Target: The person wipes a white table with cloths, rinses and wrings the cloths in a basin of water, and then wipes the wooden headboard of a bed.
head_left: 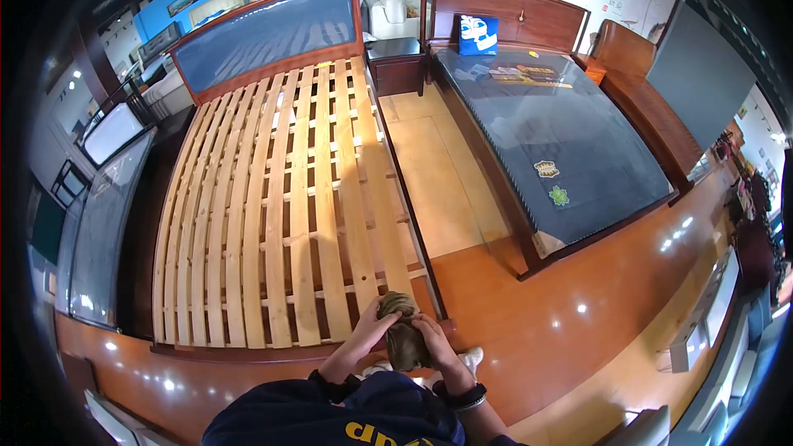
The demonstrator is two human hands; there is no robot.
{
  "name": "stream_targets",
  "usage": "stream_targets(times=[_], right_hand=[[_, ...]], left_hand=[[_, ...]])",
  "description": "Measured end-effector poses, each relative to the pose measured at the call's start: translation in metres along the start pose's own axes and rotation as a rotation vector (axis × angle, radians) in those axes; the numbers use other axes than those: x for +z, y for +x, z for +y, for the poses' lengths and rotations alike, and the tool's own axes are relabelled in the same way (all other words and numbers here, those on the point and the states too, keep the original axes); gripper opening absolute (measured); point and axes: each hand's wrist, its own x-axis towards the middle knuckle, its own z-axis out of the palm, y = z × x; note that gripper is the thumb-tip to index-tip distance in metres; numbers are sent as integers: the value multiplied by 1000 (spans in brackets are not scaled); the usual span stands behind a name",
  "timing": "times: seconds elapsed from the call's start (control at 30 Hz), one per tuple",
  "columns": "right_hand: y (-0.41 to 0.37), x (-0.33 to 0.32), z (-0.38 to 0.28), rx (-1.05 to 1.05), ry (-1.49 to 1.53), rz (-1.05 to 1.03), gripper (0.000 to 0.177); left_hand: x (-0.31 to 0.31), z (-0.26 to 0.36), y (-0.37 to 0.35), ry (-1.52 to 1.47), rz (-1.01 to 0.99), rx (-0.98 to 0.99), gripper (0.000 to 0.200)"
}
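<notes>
Hands hold brownish cloth — bunched between them.

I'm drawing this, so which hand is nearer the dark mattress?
Right. The right hand holds the bundle on the side towards the mattress; the left hand is opposite, farther away.

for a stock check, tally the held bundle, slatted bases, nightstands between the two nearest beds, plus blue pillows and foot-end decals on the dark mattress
cloth bundle: 1
slatted bed base: 1
nightstand: 1
blue pillow: 1
decals: 2
total: 6
</notes>
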Motion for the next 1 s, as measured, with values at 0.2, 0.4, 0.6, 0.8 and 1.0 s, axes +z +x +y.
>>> stream_targets(times=[0.2, 0.4, 0.6, 0.8, 1.0], right_hand=[[-6, -90, -56, 149, -172, -29, 24], [2, -202, -86, 164, -137, -155, 31], [6, -234, -179, 437, 198, -82, 31], [41, -282, -237, 405, 180, -31, 31], [102, -346, -289, 260, -285, -381, 26]], left_hand=[[91, -27, 41, -30, 95, -75, 47], [183, -34, 75, 124, 62, -13, 40], [223, -25, 113, 521, 91, -158, 38], [237, -28, 163, 324, 299, -96, 32], [236, -27, 240, -16, 300, -92, 35]])
